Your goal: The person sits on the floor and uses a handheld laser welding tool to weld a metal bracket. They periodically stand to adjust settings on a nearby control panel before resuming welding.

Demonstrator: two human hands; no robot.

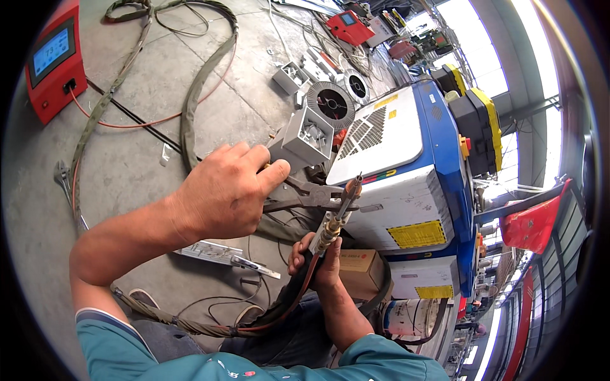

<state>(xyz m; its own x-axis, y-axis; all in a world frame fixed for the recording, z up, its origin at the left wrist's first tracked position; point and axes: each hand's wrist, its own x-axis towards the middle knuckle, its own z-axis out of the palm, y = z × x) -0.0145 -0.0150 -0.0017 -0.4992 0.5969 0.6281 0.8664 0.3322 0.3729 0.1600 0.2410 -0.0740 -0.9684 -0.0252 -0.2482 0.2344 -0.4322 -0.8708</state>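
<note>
My left hand (225, 187) is closed around the handles of pliers (316, 195), whose metal jaws reach the front end of a welding torch (330, 230). My right hand (323, 263) grips the torch below its brass fittings, fingers wrapped round it. The torch points up and away, with a copper-coloured tip (354, 183) at its end. From its lower end a sleeved cable (276, 317) with a reddish hose runs down across my lap. Whether the jaws are clamped on the torch or only rest against it, I cannot tell.
A blue and white machine (387, 203) stands close on the right, a cardboard box (362, 273) beside it. Ahead are a grey box of small parts (295, 149) and wire spools (330, 105). Cables (190, 108) cross the floor toward a red unit with a screen (57, 63). A wrench (63, 178) lies left.
</note>
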